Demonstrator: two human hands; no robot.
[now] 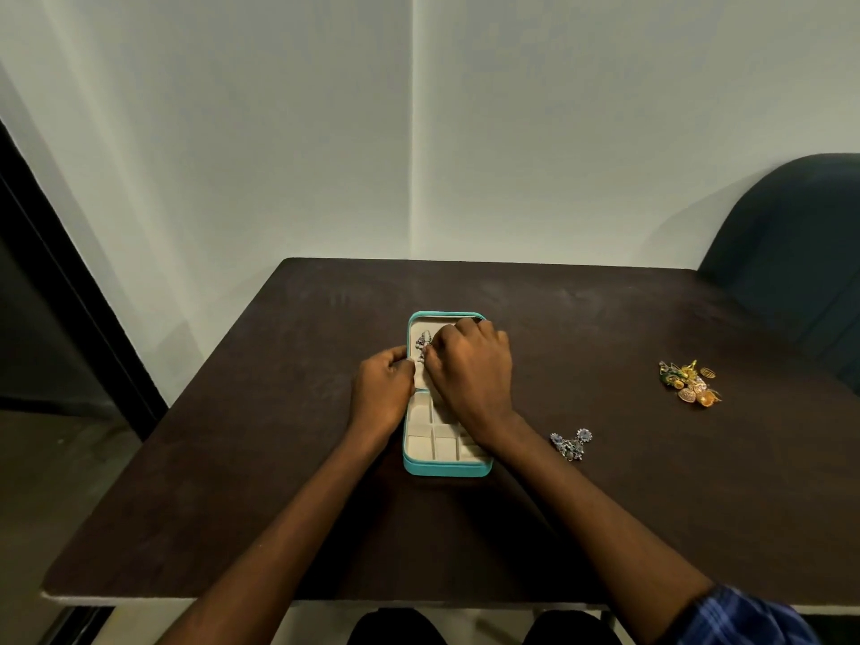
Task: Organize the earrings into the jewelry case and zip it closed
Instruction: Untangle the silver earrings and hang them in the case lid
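Head view, looking down on a dark table point(279, 481) with a teal jewelry case point(444, 468) lying open at its middle, lid half away, compartment half near. Left hand point(382, 387) curling against the case's left edge at the hinge line, fingers bent on the rim, probably steadying the case so it is not sliding while the other hand is working. Right hand point(470, 365) reaching over the lid half, fingers bent down toward a silver earring point(422, 343) lying against the cream lining; seemingly pinching or fastening it there, though the fingertips are hiding under the knuckles, so an actual hold cannot be told. Sitting loose to the right of the case, a blue-and-silver earring pair point(571, 444), near at hand, likely next in line. Farther right, well apart, a heap of gold earrings point(689, 383), tangled too tightly for counting. Near compartments showing pale and seemingly unfilled, the right ones partly covered by the wrist. Zipper pull not making itself out anywhere. Dark chair back point(791, 253) cutting off at the right edge.
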